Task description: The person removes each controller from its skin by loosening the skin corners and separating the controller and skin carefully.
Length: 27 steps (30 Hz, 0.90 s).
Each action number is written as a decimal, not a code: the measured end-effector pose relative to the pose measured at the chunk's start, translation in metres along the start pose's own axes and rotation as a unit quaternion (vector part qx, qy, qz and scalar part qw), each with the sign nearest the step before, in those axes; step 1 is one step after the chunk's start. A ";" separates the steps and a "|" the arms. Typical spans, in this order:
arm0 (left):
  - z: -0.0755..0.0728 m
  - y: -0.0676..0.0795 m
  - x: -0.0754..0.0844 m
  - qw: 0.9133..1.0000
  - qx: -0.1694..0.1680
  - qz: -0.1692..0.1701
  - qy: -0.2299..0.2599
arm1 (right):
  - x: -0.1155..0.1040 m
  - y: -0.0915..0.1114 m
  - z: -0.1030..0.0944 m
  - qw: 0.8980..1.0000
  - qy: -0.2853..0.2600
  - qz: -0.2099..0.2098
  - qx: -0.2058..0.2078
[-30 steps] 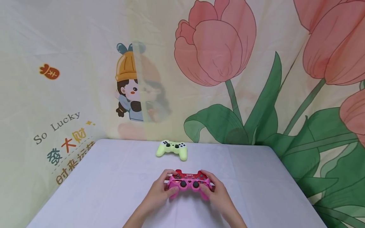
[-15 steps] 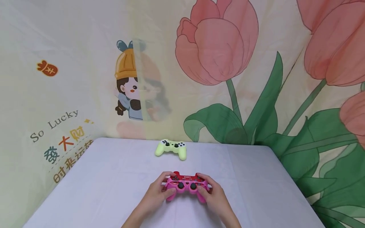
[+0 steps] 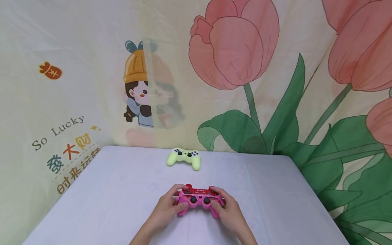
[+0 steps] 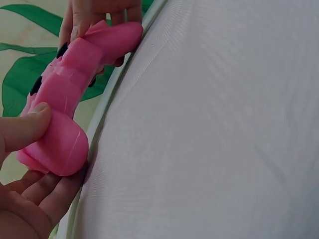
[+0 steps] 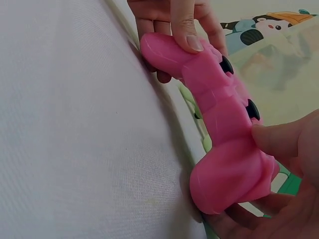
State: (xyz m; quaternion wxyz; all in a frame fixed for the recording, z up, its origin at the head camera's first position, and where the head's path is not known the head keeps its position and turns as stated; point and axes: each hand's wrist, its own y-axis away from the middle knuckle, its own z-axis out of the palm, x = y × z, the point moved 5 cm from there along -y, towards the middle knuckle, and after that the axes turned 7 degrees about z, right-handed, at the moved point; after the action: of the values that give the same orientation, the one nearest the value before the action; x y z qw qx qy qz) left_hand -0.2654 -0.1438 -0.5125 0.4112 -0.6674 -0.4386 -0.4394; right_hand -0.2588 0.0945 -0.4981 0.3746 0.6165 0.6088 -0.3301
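A red game controller marked SONY sits partly inside a pink silicone cover. The cover wraps its grips and lower face, with two black thumbsticks poking through; the red upper part with its buttons shows bare. On the left side my left hand grips it, thumb on the pink grip and fingers beneath. My right hand holds the other side the same way, its thumb pressing the cover beside a thumbstick. Both wrist views show the pink underside close over the white cloth.
A pale green-covered game controller with a white face lies near the back edge of the white-clothed table. Behind the table hangs a printed curtain with tulips and a cartoon figure.
Both hands and the held controller have shifted slightly left and toward me in the head view. The cover's upper edge, raised across the red face earlier, now lies flatter.
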 end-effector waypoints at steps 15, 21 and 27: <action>0.000 -0.001 -0.003 1.000 -0.002 0.003 -0.001 | -0.018 0.002 -0.008 0.987 0.062 -0.111 0.096; 0.001 -0.002 -0.001 1.000 -0.006 0.012 0.003 | -0.020 0.003 -0.007 0.984 0.098 -0.110 0.099; 0.001 -0.001 0.000 1.000 -0.008 0.015 0.002 | -0.021 0.002 -0.005 0.981 0.119 -0.109 0.107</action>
State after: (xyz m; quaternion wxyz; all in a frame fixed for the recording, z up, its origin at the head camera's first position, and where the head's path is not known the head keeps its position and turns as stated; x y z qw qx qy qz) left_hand -0.2662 -0.1427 -0.5121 0.4134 -0.6765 -0.4241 -0.4378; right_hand -0.2581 0.0886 -0.4770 0.1931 0.6175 0.6742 -0.3561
